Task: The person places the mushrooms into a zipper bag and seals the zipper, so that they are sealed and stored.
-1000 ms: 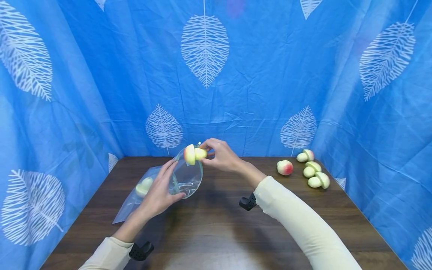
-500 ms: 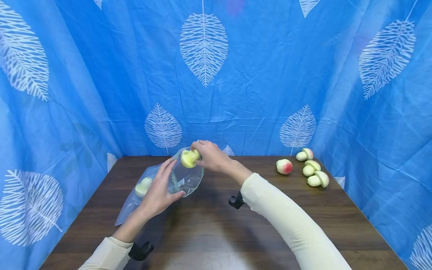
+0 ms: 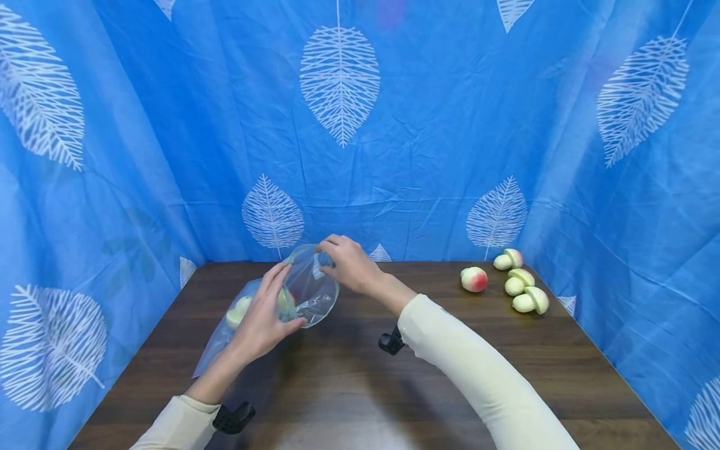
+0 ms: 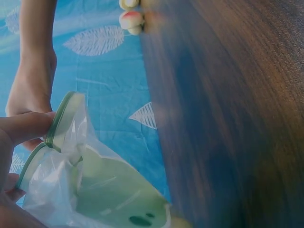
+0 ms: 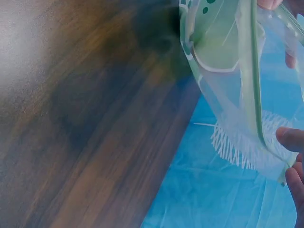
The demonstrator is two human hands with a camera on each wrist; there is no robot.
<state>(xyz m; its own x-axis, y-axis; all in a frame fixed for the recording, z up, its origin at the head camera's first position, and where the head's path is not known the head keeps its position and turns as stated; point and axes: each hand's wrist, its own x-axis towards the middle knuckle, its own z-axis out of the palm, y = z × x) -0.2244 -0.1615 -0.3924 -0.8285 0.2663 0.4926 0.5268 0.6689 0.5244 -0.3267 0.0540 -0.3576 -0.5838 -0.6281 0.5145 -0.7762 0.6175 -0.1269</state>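
My left hand [image 3: 261,328] grips the green-edged mouth of a clear zip bag [image 3: 315,294], thumb and fingers spread along it. One pale toy mushroom [image 3: 239,312] shows through the plastic near the bag's bottom. Another mushroom [image 3: 285,300], pinkish, is inside closer to the mouth, partly hidden by the left fingers. My right hand [image 3: 351,265] is at the far side of the mouth, its thumb and fingertips apart with nothing between them. In the right wrist view, the right thumb [image 5: 290,139] is right by the bag's green zip edge [image 5: 256,95].
On the right of the brown wooden table [image 3: 360,387] lie several more mushrooms. A red-capped mushroom [image 3: 474,279] lies apart from a column of pale mushrooms [image 3: 520,282] near the right edge. Blue curtain [image 3: 416,125] with white leaf prints stands behind and beside the table.
My right hand has moved left to the bag's mouth and let go of the mushroom, which has gone down into the bag. The left hand has stayed almost still.
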